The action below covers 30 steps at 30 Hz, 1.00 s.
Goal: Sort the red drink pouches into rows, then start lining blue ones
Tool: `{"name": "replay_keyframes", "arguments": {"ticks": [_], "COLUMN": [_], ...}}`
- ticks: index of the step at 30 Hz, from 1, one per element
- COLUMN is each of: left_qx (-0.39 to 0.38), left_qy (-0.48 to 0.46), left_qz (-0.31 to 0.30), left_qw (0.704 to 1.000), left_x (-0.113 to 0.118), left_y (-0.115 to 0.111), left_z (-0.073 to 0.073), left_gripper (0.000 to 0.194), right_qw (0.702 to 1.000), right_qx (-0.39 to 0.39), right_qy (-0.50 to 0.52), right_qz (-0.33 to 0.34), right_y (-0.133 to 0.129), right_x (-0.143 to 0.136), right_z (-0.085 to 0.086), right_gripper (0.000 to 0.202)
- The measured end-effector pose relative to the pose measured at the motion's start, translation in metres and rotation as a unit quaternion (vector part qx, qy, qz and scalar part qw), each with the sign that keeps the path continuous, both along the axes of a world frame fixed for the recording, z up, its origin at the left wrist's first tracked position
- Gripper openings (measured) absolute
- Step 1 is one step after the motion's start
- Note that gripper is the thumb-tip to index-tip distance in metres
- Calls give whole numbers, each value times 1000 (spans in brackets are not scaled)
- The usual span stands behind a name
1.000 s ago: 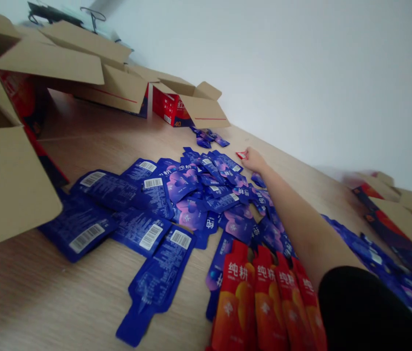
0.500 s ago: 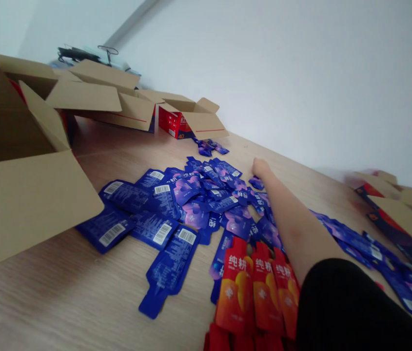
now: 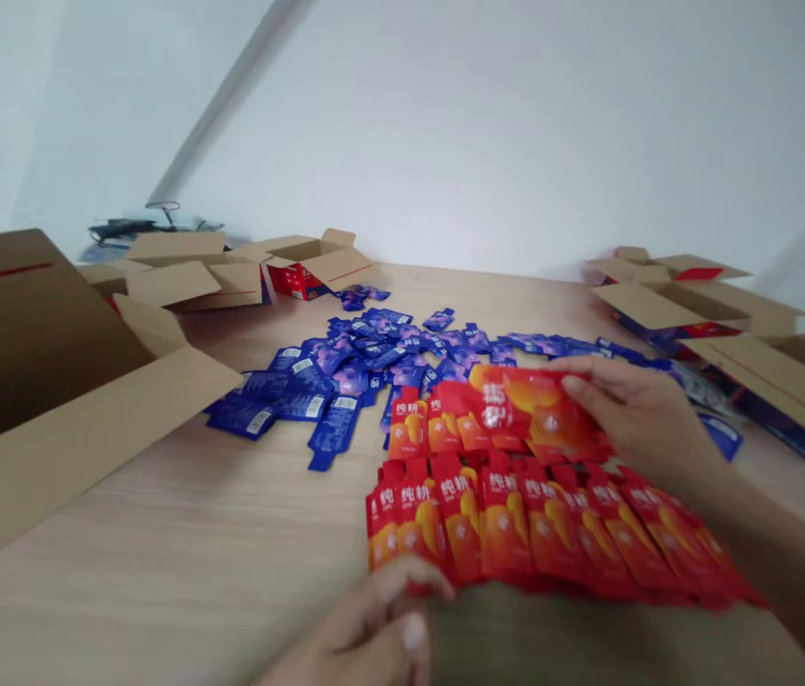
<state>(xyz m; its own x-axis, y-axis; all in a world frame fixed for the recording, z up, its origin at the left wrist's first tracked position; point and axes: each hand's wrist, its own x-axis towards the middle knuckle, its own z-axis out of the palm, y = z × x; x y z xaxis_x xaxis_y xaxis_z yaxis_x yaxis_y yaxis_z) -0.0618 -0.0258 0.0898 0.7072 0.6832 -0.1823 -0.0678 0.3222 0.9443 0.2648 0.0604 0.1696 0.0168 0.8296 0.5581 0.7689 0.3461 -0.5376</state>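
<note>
My right hand [image 3: 634, 410] grips red pouches [image 3: 552, 410] with orange fruit printed on them, thumb on top, above the back row. Exactly how many it holds cannot be made out. Below lies a long overlapping row of red pouches [image 3: 506, 519] on the table. A shorter group of red pouches [image 3: 409, 426] shows behind it, partly covered by those in my hand. At the near left end of the row is my left hand [image 3: 380, 619], thumb and forefinger apart, holding nothing visible. Just beyond is a loose heap of blue pouches [image 3: 366, 354].
Open cartons stand around the wooden table [image 3: 231, 534]: a large carton [image 3: 88, 448] at near left, a red carton [image 3: 294, 281] at back left, and a carton [image 3: 780, 381] on the right. A white wall [image 3: 480, 143] rises behind. One blue pouch [image 3: 439, 319] lies beyond the heap.
My right hand has come back from beyond the blue heap and now holds red pouches. My left hand has entered at the bottom. The view has levelled and shifted, showing more red pouches.
</note>
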Motion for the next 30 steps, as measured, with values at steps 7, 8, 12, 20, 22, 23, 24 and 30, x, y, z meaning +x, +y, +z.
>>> {"name": "replay_keyframes", "arguments": {"ticks": [7,8,12,20,22,23,24,30], "left_qx": [35,-2,-51,-39,-16,13,54,418], "left_qy": [41,46,23,53,90,112,137,248], "left_qz": [103,148,205,68,17,0,-4,50], "left_qw": [993,988,977,996,996,994,989,873], "left_x": [73,83,111,153,159,160,159,129], "left_y": [-38,-44,-55,-38,-29,-24,-19,14], "left_z": [25,23,9,9,7,5,4,1], "left_gripper": [70,68,60,54,64,69,70,26], "right_qw": [993,993,993,980,980,982,984,986], "right_qx": [-17,-13,13,95,120,128,138,117], "right_qy": [82,80,35,-62,-40,-34,-33,-116], "right_qz": [83,87,109,163,153,133,103,-37], "right_y": [-156,-168,-203,-215,-205,-198,-191,-144], "right_x": [-42,-42,-22,11,19,25,31,59], "right_z": [-60,-67,-80,-89,-91,-91,-92,-114], "right_gripper": [31,35,44,57,60,60,59,46]}}
